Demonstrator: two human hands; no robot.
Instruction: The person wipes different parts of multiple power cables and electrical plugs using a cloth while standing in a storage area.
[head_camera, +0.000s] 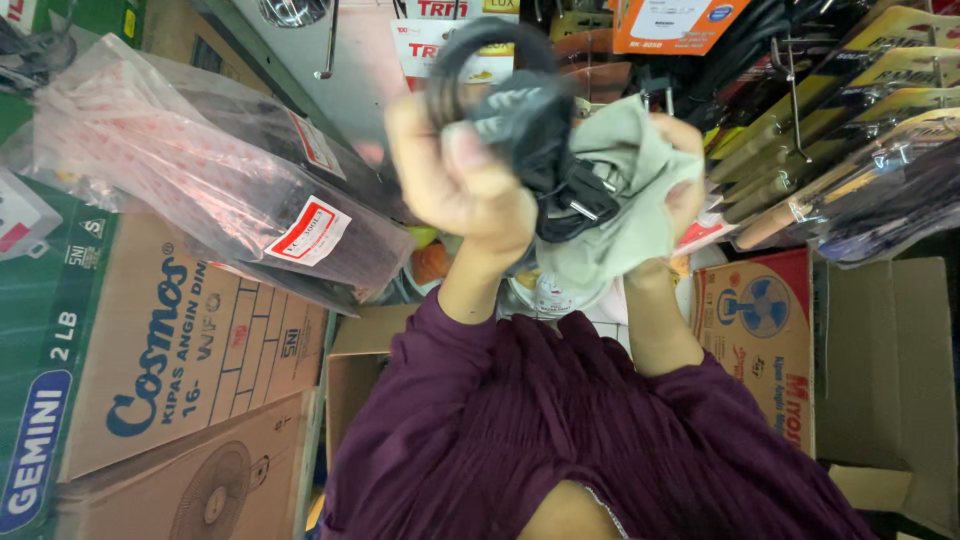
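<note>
1. Cardboard boxes (200, 350), flat-sided and matte, stand stacked beside the hands.
2. Soft pale-green cloth (625, 190) bunches in the right hand (680, 185), fingers clenched on it.
3. Glossy black coiled cable (510, 110), with plug, is gripped by the left hand (460, 175).

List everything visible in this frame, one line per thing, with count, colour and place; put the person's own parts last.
coiled power cord: one, black, with plug, top centre, gripped by left hand
cloth: one, pale grey-green, held against the cord by right hand
plastic-bagged items: a few, clear wrap over dark contents with red-bordered labels, upper left
fan cartons: at least two, brown with blue print, lower left
small fan carton: one, red and brown, right of centre
open carton: one, brown, lower right
hanging carded tools: several, yellow and black packs, upper right
sleeves: two, dark purple, bottom centre
left hand: one, closed on the cord
right hand: one, holding the cloth
</note>
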